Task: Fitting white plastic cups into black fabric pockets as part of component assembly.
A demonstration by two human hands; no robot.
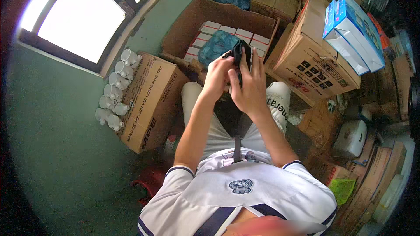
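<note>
Both my hands are raised together in front of my chest, holding a small black object [240, 53]. My left hand [217, 76] grips its left side with curled fingers. My right hand [249, 83] wraps its right side, fingers stretched up along it. A black strap [236, 146] hangs from the object down toward my white shirt. Behind my hands stands an open cardboard box [192, 22] with rows of small white and red boxes [227, 30] and a blue plastic bag [217, 46] in it.
A closed cardboard box [151, 105] on the left carries several white mugs [116, 91] under a window [83, 15]. Right: a large carton [310, 57] topped with blue and white boxes [350, 30], more cartons, a white container [350, 137]. A red stool [151, 181] is below.
</note>
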